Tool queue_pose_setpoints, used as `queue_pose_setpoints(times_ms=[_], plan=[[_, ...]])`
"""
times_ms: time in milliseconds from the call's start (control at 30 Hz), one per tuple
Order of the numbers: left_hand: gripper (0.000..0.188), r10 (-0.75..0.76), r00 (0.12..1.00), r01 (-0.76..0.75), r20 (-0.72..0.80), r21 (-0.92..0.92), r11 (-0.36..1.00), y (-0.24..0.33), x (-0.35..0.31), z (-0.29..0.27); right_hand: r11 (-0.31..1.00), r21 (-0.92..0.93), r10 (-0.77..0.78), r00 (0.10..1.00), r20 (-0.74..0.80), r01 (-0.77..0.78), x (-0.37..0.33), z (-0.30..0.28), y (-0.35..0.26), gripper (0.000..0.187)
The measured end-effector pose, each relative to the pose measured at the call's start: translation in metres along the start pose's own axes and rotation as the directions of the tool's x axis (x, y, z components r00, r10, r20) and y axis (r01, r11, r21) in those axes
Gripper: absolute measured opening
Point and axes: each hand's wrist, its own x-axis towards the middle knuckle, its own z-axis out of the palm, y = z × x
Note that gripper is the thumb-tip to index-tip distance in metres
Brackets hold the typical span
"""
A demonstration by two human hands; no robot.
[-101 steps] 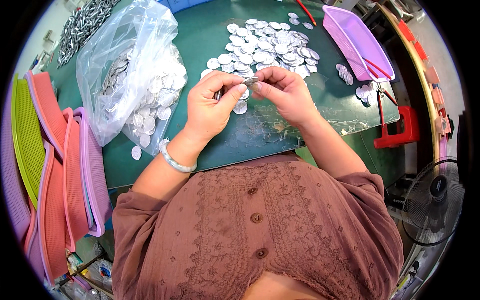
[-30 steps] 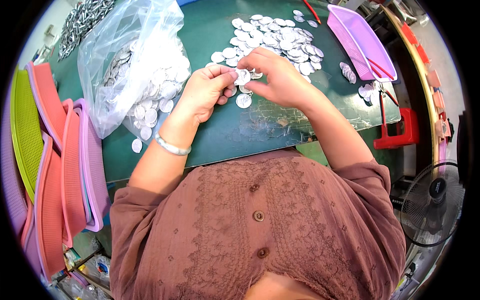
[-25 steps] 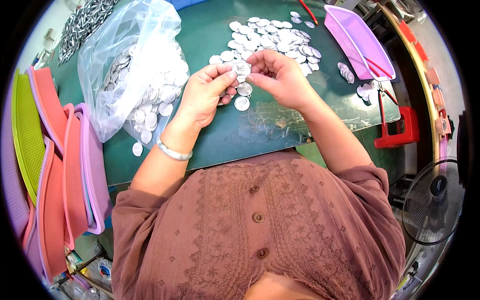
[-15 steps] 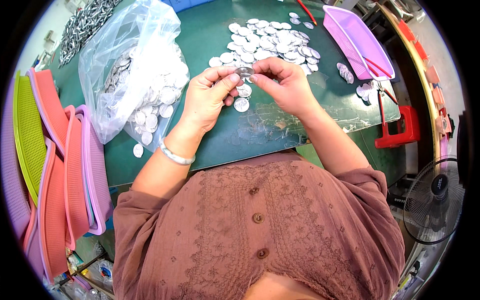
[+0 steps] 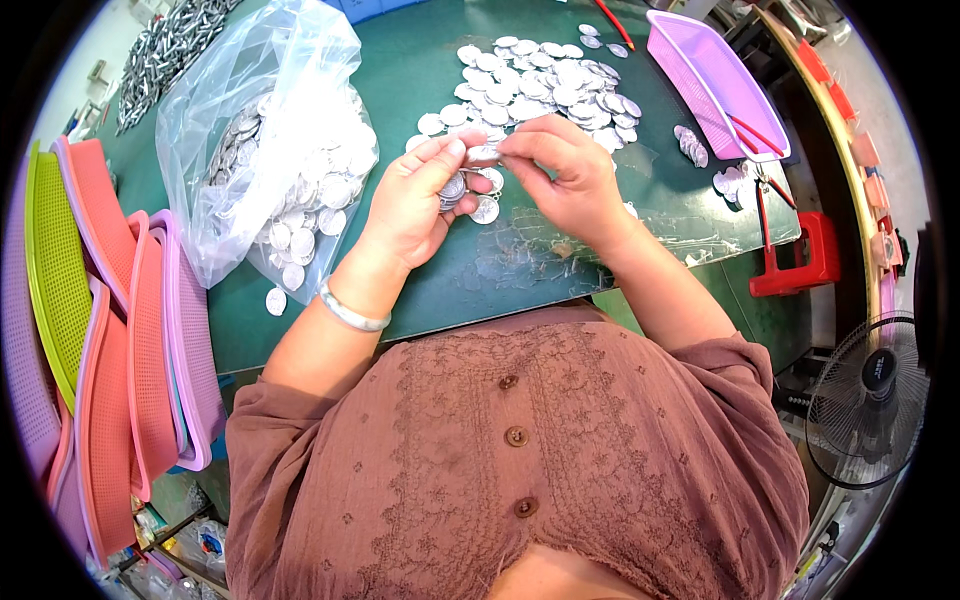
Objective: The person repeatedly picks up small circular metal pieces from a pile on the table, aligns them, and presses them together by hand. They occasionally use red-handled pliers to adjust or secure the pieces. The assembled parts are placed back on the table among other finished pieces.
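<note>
My left hand (image 5: 405,205) is curled around several round silver discs (image 5: 453,189), resting against its fingers. One more silver disc (image 5: 482,153), tilted nearly edge-on, is held between the two hands' fingertips. On its other edge, the thumb and forefinger of my right hand (image 5: 572,185) are pinched together. Just below the fingers, a loose disc with a small loop (image 5: 484,210) lies on the green table (image 5: 440,290). Beyond the hands spreads a heap of like discs (image 5: 550,85). A clear plastic bag (image 5: 285,60) full of discs stands to the left.
Stacked plastic baskets (image 5: 105,330) crowd the left side. A purple basket (image 5: 710,80) sits at the right edge, near red-handled pliers (image 5: 765,190) and small groups of discs (image 5: 690,147). Metal pieces (image 5: 175,60) lie far left. A red stool (image 5: 810,260) and fan (image 5: 868,400) stand right.
The disc at the fingertips has tilted. My left hand has turned more open, showing the discs in it, and my right hand has shifted slightly right.
</note>
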Motion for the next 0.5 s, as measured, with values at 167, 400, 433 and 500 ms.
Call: queue_pose_setpoints(times_ms=[167,400,433,500], plan=[[0.031,-0.139,0.989,0.129,-0.052,-0.167,0.978,0.003,0.005,-0.006,0.996,-0.089,0.016,0.994,0.105,-0.007,0.003,0.003,0.0,0.017],[0.027,-0.095,0.993,0.073,-0.074,-0.262,0.962,0.006,0.014,-0.026,0.933,-0.348,0.207,0.922,0.326,-0.086,0.015,0.01,0.028,0.022],[0.024,-0.09,0.99,0.06,-0.108,-0.257,0.964,0.008,0.013,-0.023,0.928,-0.369,0.202,0.908,0.366,-0.057,0.017,0.012,0.028,0.022],[0.021,-0.079,0.981,0.033,-0.176,-0.247,0.968,0.012,0.01,-0.016,0.922,-0.387,0.187,0.885,0.425,-0.009,0.02,0.017,0.027,0.025]])
